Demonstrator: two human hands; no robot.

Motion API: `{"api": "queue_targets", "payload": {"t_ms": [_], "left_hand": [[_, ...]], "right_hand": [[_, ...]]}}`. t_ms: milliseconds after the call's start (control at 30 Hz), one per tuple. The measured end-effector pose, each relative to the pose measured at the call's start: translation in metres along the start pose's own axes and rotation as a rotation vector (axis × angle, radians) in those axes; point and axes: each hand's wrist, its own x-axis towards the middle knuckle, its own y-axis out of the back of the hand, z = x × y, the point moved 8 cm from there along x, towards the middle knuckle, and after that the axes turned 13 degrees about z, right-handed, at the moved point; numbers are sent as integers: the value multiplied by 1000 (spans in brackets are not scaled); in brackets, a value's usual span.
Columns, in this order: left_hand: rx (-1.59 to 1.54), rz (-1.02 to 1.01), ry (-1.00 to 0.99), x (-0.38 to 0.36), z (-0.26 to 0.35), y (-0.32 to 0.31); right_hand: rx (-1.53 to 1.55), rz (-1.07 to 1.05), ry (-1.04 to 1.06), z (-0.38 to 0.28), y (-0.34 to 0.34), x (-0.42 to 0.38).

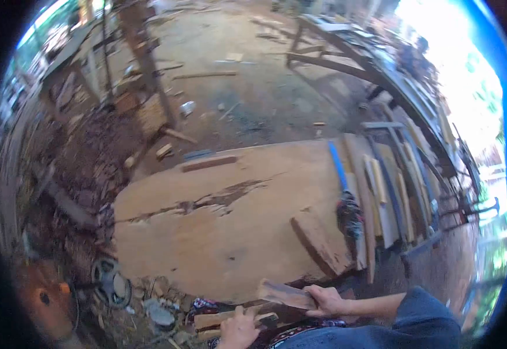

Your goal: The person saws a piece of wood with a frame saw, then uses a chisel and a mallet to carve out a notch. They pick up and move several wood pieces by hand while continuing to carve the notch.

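In my right hand [325,301], a short, rough piece of wood [287,294] is gripped at its right end, tilted above my lap near the slab's front edge. My left hand [240,329] is lower and to the left, its fingers curled over a pale wooden piece [211,320] by my lap; its hidden parts make the grip hard to see fully. Ahead of both hands spreads a broad wooden slab [207,250] with a dark, jagged crack. A thick wood block [322,241] rests on its right side.
Right of the block lies a dark tool [349,218] with a blue strip. Long wooden strips [390,192] line the right side, below a long bench [364,64]. A handwheel [111,283] and an orange machine part [47,299] stand at lower left. A brown stick [210,164] lies at the slab's far edge.
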Motion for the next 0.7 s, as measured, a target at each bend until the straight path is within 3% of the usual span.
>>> {"api": "queue_targets", "payload": {"t_ms": [67, 267, 333, 400, 433, 567, 600, 700], "left_hand": [[37, -9, -89, 0, -1, -7], [83, -62, -7, 3, 0, -2], [117, -43, 6, -1, -2, 1], [115, 52, -65, -3, 8, 22], [165, -13, -21, -3, 8, 19], [330, 42, -71, -3, 8, 10], [271, 25, -1, -6, 11, 15], [248, 289, -72, -17, 12, 23]], "right_hand": [[-4, -16, 31, -2, -3, 0], [-63, -103, -93, 12, -13, -1], [-86, 36, 23, 5, -7, -3], [-63, 53, 23, 4, -7, -5], [-46, 78, 27, 3, -5, -3], [-41, 143, 102, -1, 0, -2], [-28, 153, 89, -6, 1, -3], [-75, 186, 122, -12, 5, -6]]}}
